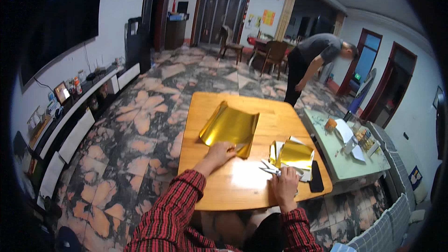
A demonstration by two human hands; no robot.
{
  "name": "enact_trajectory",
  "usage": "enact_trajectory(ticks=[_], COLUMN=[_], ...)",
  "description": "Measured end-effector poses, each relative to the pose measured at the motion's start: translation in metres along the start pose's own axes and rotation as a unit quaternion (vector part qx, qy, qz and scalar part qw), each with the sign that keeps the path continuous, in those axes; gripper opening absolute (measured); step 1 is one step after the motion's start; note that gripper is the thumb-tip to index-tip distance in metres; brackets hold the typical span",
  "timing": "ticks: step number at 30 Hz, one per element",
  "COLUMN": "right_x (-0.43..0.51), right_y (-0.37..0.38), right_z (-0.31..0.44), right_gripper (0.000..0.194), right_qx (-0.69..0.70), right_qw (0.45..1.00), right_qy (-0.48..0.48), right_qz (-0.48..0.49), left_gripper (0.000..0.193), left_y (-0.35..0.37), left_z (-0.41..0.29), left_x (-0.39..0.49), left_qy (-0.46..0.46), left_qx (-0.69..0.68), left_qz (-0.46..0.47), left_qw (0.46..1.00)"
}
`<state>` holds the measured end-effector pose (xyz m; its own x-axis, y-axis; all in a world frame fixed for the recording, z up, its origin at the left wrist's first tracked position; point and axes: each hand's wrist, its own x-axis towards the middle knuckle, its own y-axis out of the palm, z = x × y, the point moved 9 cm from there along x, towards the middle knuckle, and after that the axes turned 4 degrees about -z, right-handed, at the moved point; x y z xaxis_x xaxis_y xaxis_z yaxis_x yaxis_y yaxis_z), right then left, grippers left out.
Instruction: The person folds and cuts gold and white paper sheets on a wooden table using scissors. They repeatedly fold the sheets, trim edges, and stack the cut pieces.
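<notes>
A curled sheet of shiny gold foil paper (232, 124) lies on the wooden table (269, 108). At its near edge is my left hand (219, 154), its fingers pinching or pressing the paper. Scissors (272, 169) with parted blades lie at the right of the table, and my right hand (285, 182) is over their handles; how firmly it holds them is hard to tell. Just beyond that hand sits a pile of smaller gold and white paper pieces (295, 154). A dark phone (316, 176) lies beside the pile, near the table's right edge.
To the right stands a pale green low table (343, 161) bearing jars, a can and white dishes. A grey checked sofa (388, 220) is beyond it. Another person (318, 52) bends forward behind the table. A long TV cabinet (84, 94) lines the left wall.
</notes>
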<state>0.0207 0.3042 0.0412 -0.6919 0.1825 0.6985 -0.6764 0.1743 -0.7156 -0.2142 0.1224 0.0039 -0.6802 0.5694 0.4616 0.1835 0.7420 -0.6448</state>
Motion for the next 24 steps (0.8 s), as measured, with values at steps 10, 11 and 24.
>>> enact_trajectory(ticks=[10,11,24], right_x=[0.036,0.042,0.051], right_y=[0.018,0.024,0.117], right_z=[0.041,0.043,0.038], right_gripper=[0.015,0.011,0.017], right_qx=[0.317,0.357,0.481], right_qw=[0.940,0.923,0.828], right_qy=[0.125,0.140,0.287], right_qz=[0.014,-0.003,0.034], left_gripper=[0.045,0.045,0.053], left_y=[-0.011,-0.012,-0.004], left_z=[-0.020,-0.019,-0.036], left_x=[-0.008,-0.006,-0.003], left_qy=[0.033,0.032,0.092], left_qx=[0.027,0.040,0.146], left_qz=[-0.025,-0.035,-0.034], left_qw=[0.999,0.998,0.984])
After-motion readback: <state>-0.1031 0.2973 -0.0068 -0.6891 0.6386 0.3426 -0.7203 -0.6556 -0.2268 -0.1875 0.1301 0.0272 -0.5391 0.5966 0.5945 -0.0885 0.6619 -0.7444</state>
